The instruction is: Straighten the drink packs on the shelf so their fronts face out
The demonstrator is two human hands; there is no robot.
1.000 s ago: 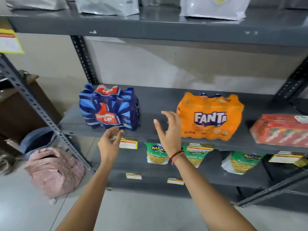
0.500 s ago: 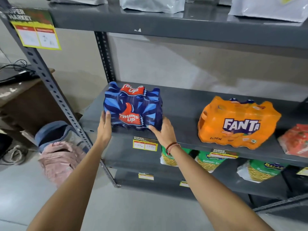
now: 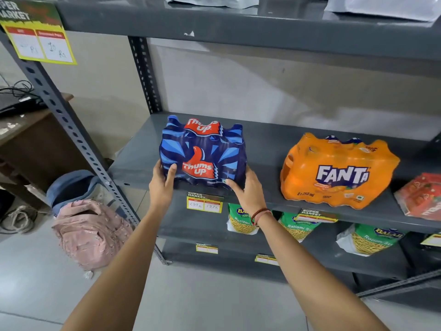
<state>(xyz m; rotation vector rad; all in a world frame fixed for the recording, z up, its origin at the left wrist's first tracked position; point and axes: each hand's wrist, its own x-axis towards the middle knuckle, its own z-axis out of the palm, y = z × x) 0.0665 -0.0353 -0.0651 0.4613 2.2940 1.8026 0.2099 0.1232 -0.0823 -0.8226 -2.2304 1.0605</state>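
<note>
A blue Thums Up drink pack stands at the front edge of the grey middle shelf, its logo facing me. My left hand grips its lower left corner, thumb on the front. Over on the pack's lower right corner, my right hand holds on, a red thread on its wrist. To the right an orange Fanta pack rests on the same shelf, logo turned slightly left. A red pack lies at the far right, partly cut off by the frame.
Price tags hang on the shelf lip. Green snack bags fill the shelf below. A pink backpack and a blue bag lie on the floor left of the slotted upright. White bags sit on the top shelf.
Both hands went from open in the air to gripping the Thums Up pack's two lower corners. The view has shifted left, so the packs appear further right.
</note>
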